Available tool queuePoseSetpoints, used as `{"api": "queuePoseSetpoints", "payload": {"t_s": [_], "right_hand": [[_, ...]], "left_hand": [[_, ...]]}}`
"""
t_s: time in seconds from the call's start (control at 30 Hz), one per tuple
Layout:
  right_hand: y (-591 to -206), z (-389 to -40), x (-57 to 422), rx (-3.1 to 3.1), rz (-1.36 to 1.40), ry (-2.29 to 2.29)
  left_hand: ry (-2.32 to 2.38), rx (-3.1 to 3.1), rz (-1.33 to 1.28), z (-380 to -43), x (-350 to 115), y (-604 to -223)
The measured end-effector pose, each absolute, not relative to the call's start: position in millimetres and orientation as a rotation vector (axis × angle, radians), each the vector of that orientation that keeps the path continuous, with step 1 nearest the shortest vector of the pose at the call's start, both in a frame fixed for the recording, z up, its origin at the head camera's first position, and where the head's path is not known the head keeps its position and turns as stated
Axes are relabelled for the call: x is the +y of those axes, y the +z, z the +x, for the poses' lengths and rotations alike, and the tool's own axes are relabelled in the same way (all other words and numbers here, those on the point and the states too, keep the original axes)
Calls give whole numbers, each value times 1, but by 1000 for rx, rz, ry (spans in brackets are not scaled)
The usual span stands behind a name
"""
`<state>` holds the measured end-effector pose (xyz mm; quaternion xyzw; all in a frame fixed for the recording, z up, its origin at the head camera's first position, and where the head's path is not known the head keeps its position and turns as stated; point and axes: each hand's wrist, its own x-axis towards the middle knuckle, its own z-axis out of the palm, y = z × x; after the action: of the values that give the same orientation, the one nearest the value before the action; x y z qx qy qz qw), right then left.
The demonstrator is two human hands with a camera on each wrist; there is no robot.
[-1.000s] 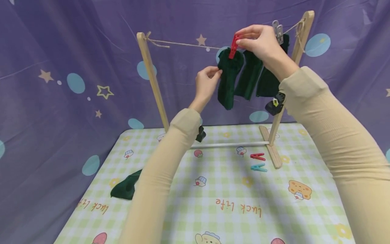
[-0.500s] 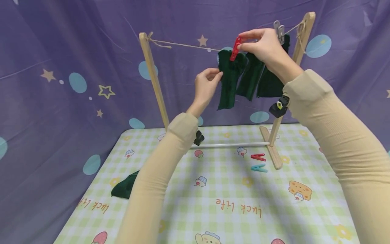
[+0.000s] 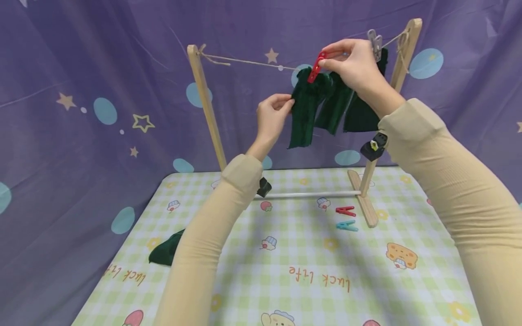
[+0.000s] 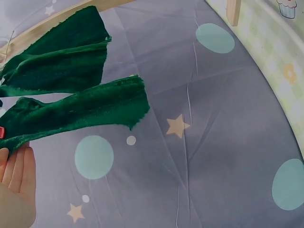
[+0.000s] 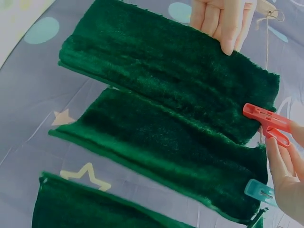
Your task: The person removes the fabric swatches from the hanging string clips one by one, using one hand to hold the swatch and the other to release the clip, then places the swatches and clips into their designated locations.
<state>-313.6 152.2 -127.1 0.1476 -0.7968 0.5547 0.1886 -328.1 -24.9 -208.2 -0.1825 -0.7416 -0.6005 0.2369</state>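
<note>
Upside-down "luck life" on checked tablecloth (image 3: 302, 226)

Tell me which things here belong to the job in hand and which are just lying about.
Seemingly part of the job:
pinched red peg
left hanging cloth
middle hanging cloth
right hanging cloth
string
wooden frame

Lying on the table, perhaps for later:
loose red peg
blue peg
loose green cloth

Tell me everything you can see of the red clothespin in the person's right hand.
The red clothespin looks plastic, with an opening showing in one handle. The right hand pinches its handle end between thumb and fingers. In the head view it is tilted, handles up and to the right, tip pointing down. The tip lies over the upper part of the leftmost hanging green cloth; whether it is fully clamped cannot be told.
</note>
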Motion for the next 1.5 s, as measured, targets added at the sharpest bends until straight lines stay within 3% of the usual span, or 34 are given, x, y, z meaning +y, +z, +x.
{"api": "queuePoseSetpoints", "payload": {"t_s": [0.87,1.5], "right_hand": [[-115,-307,159,-1853,398,1822],[-139,-289,166,-2013,534,1754]], "left_hand": [[-1534,-2218,-511,-317,-48,-217],[-1453,-2353,-550,-289,-78,-237]]}}
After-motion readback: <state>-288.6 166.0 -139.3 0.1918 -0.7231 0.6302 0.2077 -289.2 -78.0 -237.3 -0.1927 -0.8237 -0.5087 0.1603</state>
